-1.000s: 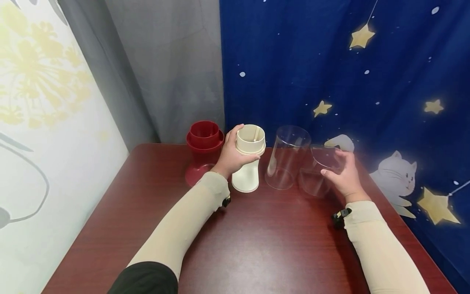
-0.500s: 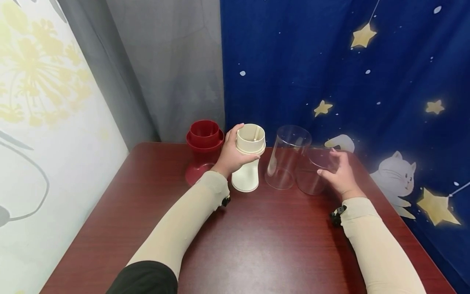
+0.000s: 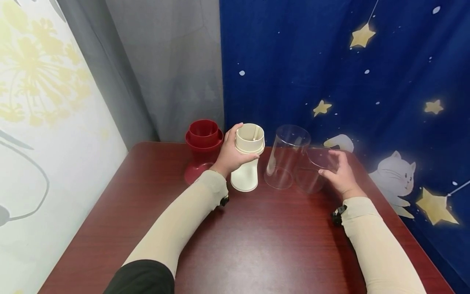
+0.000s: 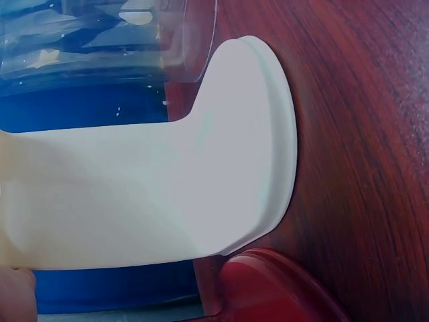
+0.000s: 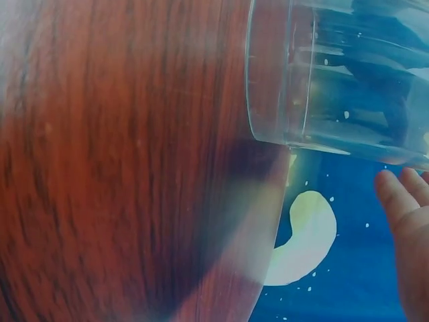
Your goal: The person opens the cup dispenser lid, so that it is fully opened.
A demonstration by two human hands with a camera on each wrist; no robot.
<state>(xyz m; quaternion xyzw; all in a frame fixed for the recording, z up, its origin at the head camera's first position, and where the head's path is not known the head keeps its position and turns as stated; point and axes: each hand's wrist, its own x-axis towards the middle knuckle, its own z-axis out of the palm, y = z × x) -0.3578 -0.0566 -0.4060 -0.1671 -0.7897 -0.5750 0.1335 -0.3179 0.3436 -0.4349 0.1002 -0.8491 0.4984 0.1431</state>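
My left hand [image 3: 233, 154] grips a cream plastic stand [image 3: 244, 177] below its collared, cup-like top, thumb across the front. The stand is upright on the table; its flared foot [image 4: 248, 141] shows in the left wrist view. Left of it is a red stand [image 3: 203, 153] of similar shape, partly behind my hand. A tall clear cylinder [image 3: 280, 159] stands to the right. Beside that is a second clear cylinder [image 3: 308, 179], near the fingertips of my right hand [image 3: 343, 175]. In the right wrist view its fingers [image 5: 399, 201] lie just beside the clear wall [image 5: 355, 100], fairly straight.
The dark red wooden table [image 3: 249, 249] reaches back to a grey curtain [image 3: 176, 73] and a blue star-patterned curtain [image 3: 279, 61]. A white patterned surface [image 3: 47, 134] borders its left side. The cylinders stand near the table's back edge.
My right hand has moved left with the second clear cylinder, bringing it closer to the first one. Since then the hand has shifted very slightly back right. The left hand stays on the cream stand.
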